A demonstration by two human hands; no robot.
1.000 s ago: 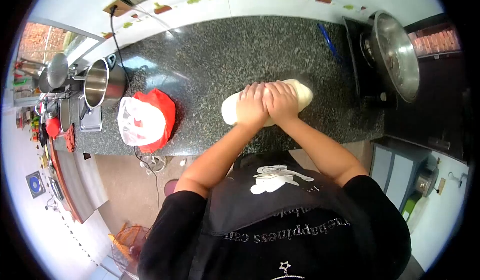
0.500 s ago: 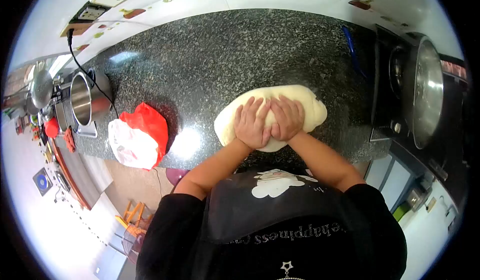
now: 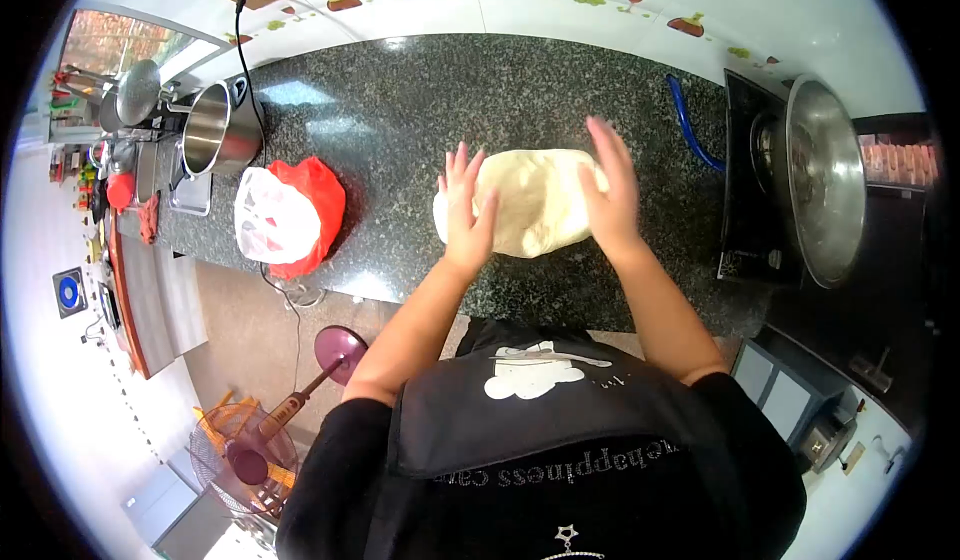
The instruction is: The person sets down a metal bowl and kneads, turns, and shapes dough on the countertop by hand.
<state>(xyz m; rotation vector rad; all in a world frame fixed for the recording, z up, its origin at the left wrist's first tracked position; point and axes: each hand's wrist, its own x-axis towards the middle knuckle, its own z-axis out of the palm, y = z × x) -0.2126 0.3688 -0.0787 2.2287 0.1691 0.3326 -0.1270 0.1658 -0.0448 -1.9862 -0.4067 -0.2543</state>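
- A slab of pale dough (image 3: 538, 200) lies on the speckled granite countertop (image 3: 400, 110), near the front edge and directly ahead of the person. It is broad, with rounded corners, a shallow hollow in the middle and a rumpled near edge.
- The left hand (image 3: 463, 210) is at the dough's left end, fingers loosely spread and thumb well away from them. A little dough shows beyond its outer side. It grips nothing; whether the palm touches or hovers I cannot tell.
- The right hand (image 3: 612, 185) is at the right end, palm turned inward, fingers extended and close together, thumb apart. It has hold of nothing either, and any contact with the edge is unclear.
- Half a second ago both hands pressed side by side on the middle of the dough; now they have parted to its two ends, leaving the centre uncovered.
- That reads as a release between presses: the kneading pressure seems to be off, and the dough looks flattened but uneven, so the working appears unfinished.
- Left of the dough, well apart, sits a red-and-white plastic bag (image 3: 290, 218), with a steel pot (image 3: 222, 130) behind it.
- To the right, a blue strip (image 3: 690, 125) lies beside the black stove (image 3: 742, 235).
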